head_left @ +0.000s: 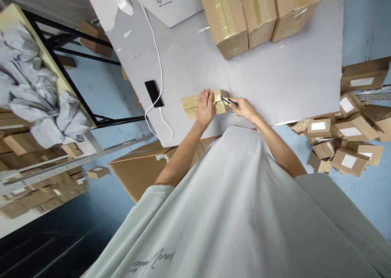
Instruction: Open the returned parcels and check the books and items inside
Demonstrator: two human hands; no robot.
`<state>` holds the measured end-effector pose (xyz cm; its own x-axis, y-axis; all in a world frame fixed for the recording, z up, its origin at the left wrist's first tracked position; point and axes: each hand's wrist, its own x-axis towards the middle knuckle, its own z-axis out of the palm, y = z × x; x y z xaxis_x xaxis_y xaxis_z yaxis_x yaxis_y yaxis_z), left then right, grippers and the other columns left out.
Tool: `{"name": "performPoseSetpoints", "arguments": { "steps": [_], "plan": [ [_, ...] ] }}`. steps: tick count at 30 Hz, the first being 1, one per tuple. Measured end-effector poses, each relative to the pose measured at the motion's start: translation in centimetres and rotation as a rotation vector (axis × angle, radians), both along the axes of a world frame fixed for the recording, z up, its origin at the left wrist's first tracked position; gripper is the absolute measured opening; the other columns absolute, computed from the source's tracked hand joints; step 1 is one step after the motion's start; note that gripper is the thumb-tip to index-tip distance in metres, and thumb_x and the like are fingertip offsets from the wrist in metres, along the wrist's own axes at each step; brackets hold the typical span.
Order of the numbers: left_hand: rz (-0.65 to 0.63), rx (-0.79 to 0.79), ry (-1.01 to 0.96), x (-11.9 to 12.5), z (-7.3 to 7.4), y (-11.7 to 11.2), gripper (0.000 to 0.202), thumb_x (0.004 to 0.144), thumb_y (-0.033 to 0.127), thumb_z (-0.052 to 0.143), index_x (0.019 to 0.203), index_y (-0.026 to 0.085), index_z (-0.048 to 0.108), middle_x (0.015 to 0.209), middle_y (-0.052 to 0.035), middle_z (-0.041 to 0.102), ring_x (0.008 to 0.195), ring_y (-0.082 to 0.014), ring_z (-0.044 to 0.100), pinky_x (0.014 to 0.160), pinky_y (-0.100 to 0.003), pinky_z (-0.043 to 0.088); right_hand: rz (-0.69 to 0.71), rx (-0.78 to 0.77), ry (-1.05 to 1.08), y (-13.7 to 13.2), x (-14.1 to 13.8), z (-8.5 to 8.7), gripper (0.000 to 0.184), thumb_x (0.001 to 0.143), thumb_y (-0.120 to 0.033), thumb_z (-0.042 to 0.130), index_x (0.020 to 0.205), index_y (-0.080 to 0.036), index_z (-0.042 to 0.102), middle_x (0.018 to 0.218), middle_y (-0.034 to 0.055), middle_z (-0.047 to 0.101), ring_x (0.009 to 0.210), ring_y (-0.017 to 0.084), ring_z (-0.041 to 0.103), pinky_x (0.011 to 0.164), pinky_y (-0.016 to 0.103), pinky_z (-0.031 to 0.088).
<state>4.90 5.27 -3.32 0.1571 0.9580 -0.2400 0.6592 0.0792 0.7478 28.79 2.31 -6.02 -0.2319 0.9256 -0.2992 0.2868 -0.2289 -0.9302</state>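
Note:
A small cardboard box (191, 103), sealed with shiny tape along its top, lies near the front edge of the table. My left hand (205, 108) rests flat across its middle, fingers stretched out and pressing on the tape. In my right hand (244, 108) is a black and yellow utility knife (229, 102), gripped with the fingers wrapped round its handle. The knife's front end meets the taped top near the box's right end; whether the blade is in the tape is too small to tell.
Three larger taped boxes (232, 46) stand at the back of the table (281, 82). To the left lie a black phone (154, 93) and a white cable (160, 66). An open carton (131, 168) sits below the front edge. Several small boxes (350, 160) are piled at right.

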Motion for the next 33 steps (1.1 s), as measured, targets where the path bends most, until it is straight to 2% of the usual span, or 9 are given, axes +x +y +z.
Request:
{"name": "performPoseSetpoints", "arguments": {
  "steps": [6, 11, 16, 19, 22, 24, 26, 30, 33],
  "plan": [
    [0.046, -0.015, -0.024, 0.4, 0.6, 0.0, 0.058, 0.104, 0.064, 0.07, 0.145, 0.023, 0.073, 0.176, -0.0204, 0.057, 0.18, -0.0351, 0.031, 0.148, -0.057, 0.025, 0.038, -0.072, -0.005, -2.2, 0.7, 0.8, 0.028, 0.11, -0.033, 0.07, 0.133, -0.024, 0.083, 0.075, -0.0008, 0.074, 0.063, 0.02, 0.072, 0.075, 0.029, 0.059],
    [-0.029, -0.003, -0.036, -0.3, 1.5, 0.4, 0.045, 0.105, 0.054, 0.072, 0.139, 0.024, 0.075, 0.169, -0.0179, 0.065, 0.174, -0.0344, 0.041, 0.149, -0.053, 0.02, 0.063, -0.113, 0.003, -3.1, 1.5, 1.2, 0.034, 0.111, -0.037, 0.066, 0.137, -0.022, 0.081, 0.08, -0.001, 0.077, 0.052, 0.014, 0.063, 0.063, 0.026, 0.055],
    [-0.083, -0.023, 0.035, -1.1, 2.0, 2.2, 0.032, 0.109, 0.045, 0.065, 0.132, 0.025, 0.075, 0.143, -0.0164, 0.077, 0.156, -0.0372, 0.059, 0.145, -0.054, 0.026, 0.056, -0.144, 0.018, -4.1, 1.5, 1.2, 0.032, 0.11, -0.038, 0.066, 0.132, -0.023, 0.082, 0.078, -0.0023, 0.076, 0.05, 0.012, 0.063, 0.059, 0.024, 0.052],
    [-0.06, -0.007, 0.064, -0.7, 1.4, 3.4, 0.024, 0.111, 0.046, 0.062, 0.113, 0.026, 0.074, 0.131, -0.0172, 0.079, 0.149, -0.0401, 0.062, 0.142, -0.054, 0.028, 0.045, -0.171, 0.027, -4.6, 0.8, 1.2, 0.029, 0.107, -0.039, 0.07, 0.128, -0.023, 0.083, 0.076, -0.003, 0.075, 0.049, 0.013, 0.062, 0.06, 0.025, 0.054],
    [0.004, 0.022, 0.032, 0.0, 0.2, 4.2, 0.027, 0.11, 0.051, 0.065, 0.1, 0.027, 0.067, 0.124, -0.0162, 0.079, 0.146, -0.0394, 0.063, 0.142, -0.051, 0.028, 0.025, -0.188, 0.027, -5.2, 0.2, 1.4, 0.031, 0.107, -0.038, 0.069, 0.13, -0.023, 0.084, 0.074, -0.0034, 0.073, 0.049, 0.013, 0.062, 0.06, 0.025, 0.055],
    [-0.003, 0.042, 0.003, 0.2, -0.6, 4.5, 0.031, 0.107, 0.054, 0.07, 0.096, 0.027, 0.064, 0.118, -0.016, 0.078, 0.144, -0.0393, 0.064, 0.141, -0.05, 0.028, 0.063, -0.211, 0.032, -6.0, 0.2, 1.7, 0.032, 0.107, -0.036, 0.067, 0.131, -0.023, 0.084, 0.074, -0.0035, 0.072, 0.05, 0.013, 0.062, 0.058, 0.024, 0.054],
    [-0.082, 0.072, 0.044, 0.2, -1.5, 4.3, 0.032, 0.109, 0.055, 0.068, 0.095, 0.026, 0.063, 0.113, -0.0159, 0.077, 0.14, -0.0389, 0.066, 0.139, -0.052, 0.031, 0.112, -0.237, 0.029, -6.8, 0.7, 2.0, 0.035, 0.106, -0.035, 0.066, 0.133, -0.022, 0.084, 0.074, -0.004, 0.072, 0.049, 0.012, 0.061, 0.055, 0.023, 0.053],
    [-0.273, 0.15, 0.331, -0.4, -2.8, 3.6, 0.04, 0.12, 0.046, 0.037, 0.106, 0.021, 0.065, 0.114, -0.0193, 0.077, 0.126, -0.0373, 0.072, 0.128, -0.057, 0.041, 0.165, -0.256, -0.005, -7.7, 2.3, 2.3, 0.039, 0.107, -0.034, 0.065, 0.14, -0.022, 0.082, 0.077, -0.0034, 0.074, 0.05, 0.01, 0.06, 0.057, 0.022, 0.054],
    [-0.329, 0.21, 0.478, -0.7, -3.3, 3.3, 0.051, 0.121, 0.04, 0.022, 0.112, 0.017, 0.066, 0.116, -0.0232, 0.077, 0.118, -0.0378, 0.074, 0.119, -0.058, 0.047, 0.21, -0.282, 0.0, -7.3, 3.0, 2.0, 0.041, 0.106, -0.033, 0.066, 0.142, -0.022, 0.082, 0.079, -0.002, 0.076, 0.052, 0.012, 0.064, 0.057, 0.023, 0.055]
  ]
}}
